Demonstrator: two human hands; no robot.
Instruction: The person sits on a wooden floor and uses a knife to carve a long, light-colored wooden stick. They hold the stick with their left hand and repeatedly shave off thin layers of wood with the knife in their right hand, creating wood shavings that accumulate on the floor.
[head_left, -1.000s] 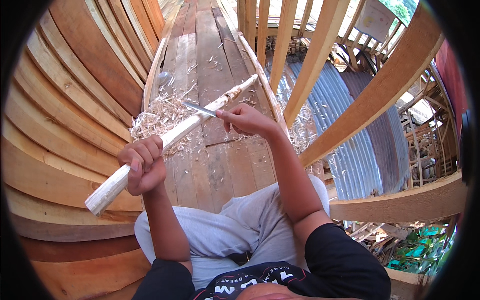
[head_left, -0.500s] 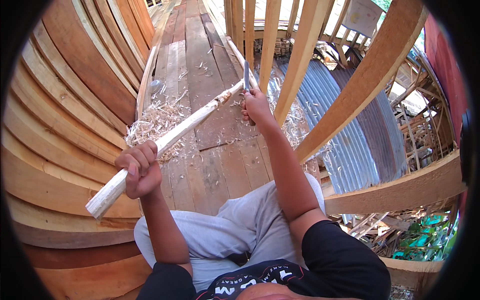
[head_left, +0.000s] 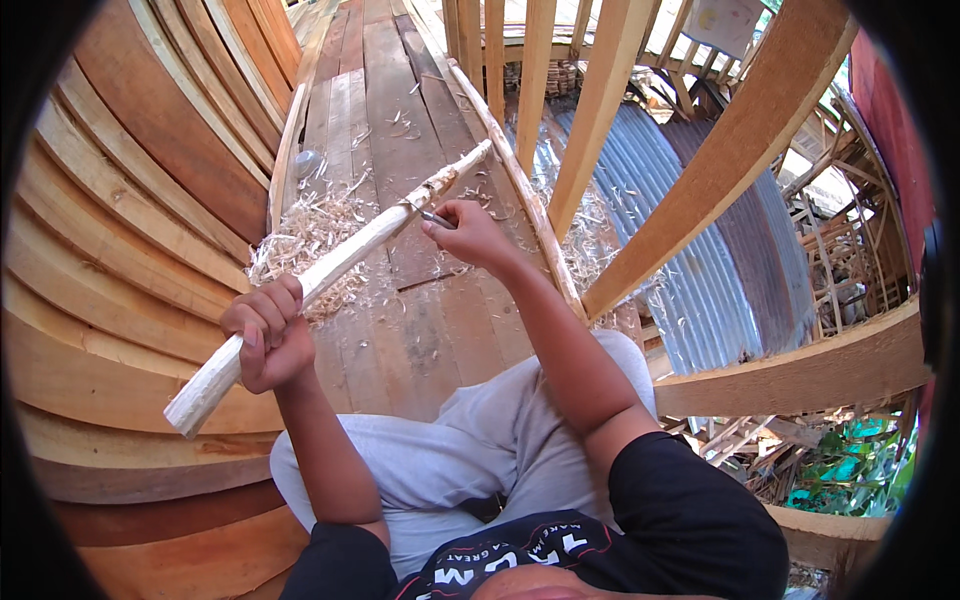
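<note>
My left hand is wrapped round the thicker near end of a long pale peeled stick. The stick slants away to the upper right, with brown bark patches left near its far part. Closed round a knife, my right hand is beside the stick's far half. Only a short part of the knife shows, its tip at the stick's underside by the bark; the handle is hidden in my fingers. The stick's far tip is by a pale rail lying along the floor's right side.
Curly wood shavings lie heaped on the plank floor, near a small clear round container. A board wall rises at left. Wooden slats stand at right, with corrugated metal sheets beyond and below.
My right hand has drawn the knife back toward me and left along the stick, from near its far tip to the bark patch. The stick and my left hand have shifted slightly left.
</note>
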